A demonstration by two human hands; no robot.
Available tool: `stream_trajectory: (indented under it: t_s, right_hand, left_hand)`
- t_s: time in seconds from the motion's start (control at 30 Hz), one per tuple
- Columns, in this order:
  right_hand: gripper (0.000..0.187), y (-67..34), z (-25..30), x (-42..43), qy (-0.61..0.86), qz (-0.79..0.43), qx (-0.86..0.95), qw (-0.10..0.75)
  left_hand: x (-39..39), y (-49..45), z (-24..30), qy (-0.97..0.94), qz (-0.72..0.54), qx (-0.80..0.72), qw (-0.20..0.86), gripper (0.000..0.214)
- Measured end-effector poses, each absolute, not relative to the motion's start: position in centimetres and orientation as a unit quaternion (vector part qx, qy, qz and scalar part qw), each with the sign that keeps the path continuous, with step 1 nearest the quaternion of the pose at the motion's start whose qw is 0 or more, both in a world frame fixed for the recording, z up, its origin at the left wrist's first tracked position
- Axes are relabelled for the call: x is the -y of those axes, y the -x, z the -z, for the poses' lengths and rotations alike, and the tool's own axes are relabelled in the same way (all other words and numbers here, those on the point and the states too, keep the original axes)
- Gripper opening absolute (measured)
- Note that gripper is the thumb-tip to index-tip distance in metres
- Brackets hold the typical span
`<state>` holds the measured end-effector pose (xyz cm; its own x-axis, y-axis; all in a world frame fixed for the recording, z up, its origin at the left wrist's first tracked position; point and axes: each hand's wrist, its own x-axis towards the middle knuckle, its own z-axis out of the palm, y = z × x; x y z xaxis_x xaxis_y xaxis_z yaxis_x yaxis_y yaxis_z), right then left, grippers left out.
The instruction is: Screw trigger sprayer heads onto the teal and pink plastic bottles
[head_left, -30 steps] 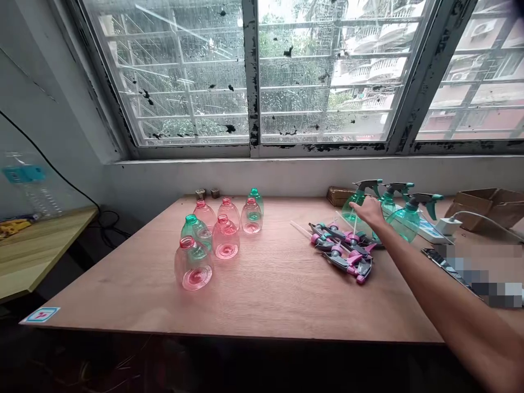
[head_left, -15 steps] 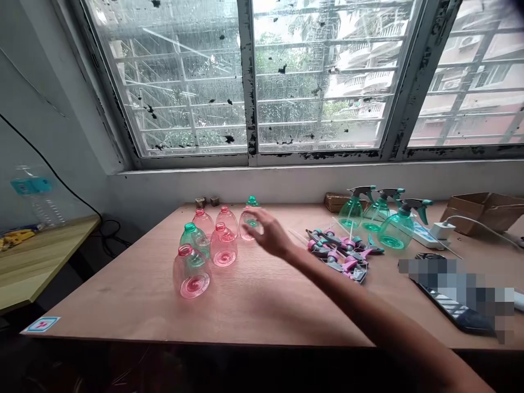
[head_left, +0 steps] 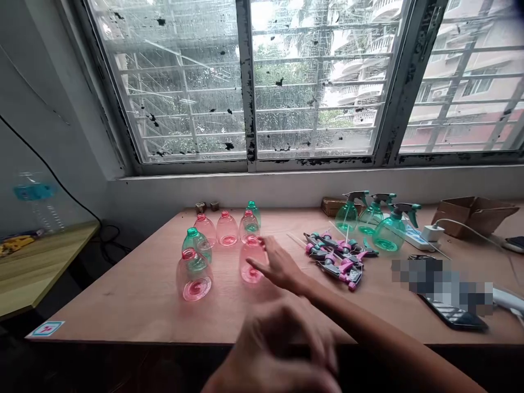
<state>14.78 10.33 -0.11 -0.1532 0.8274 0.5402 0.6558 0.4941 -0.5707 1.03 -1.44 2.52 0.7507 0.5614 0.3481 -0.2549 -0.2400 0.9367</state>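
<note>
My right hand [head_left: 280,263] reaches in from the right and has its thumb and fingers on the right side of a clear pink bottle [head_left: 250,268], which stands upright without a sprayer top. My left hand [head_left: 278,349] is low in front of the table, its fingers curved and smeared by motion. Left of the pink bottle stand another pink bottle [head_left: 194,281] and a green bottle [head_left: 203,244]. Behind are more open-necked pink bottles [head_left: 227,230] and a green bottle [head_left: 254,209]. Pink and green trigger sprayer heads [head_left: 338,256] lie piled right of my right hand.
Green bottles with sprayers fitted [head_left: 389,232] stand at the back right, near a white power strip [head_left: 417,236] and a cardboard box [head_left: 470,215]. A dark phone [head_left: 454,314] lies at the right. Windows line the wall behind the table [head_left: 143,319].
My right hand has come nearer, and a pink bottle has shifted right and forward, out of the group, with it. My left hand has entered from the bottom. The view has shifted slightly.
</note>
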Motion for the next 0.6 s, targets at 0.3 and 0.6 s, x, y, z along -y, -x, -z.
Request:
stream_trajectory:
  t_s: [0.3,0.6]
  right_hand:
    - [0.033,-21.0,4.3,-0.8,0.453,-0.338,0.548,0.616]
    - [0.042,-24.4,6.1,-1.0,0.633,-0.043,0.587,0.503]
  left_hand:
    - [-6.2,0.7,3.8,-0.768,-0.398,-0.305,0.400,0.110]
    - [-7.3,-1.5,4.5,-0.628,-0.463,-0.341,0.524,0.088]
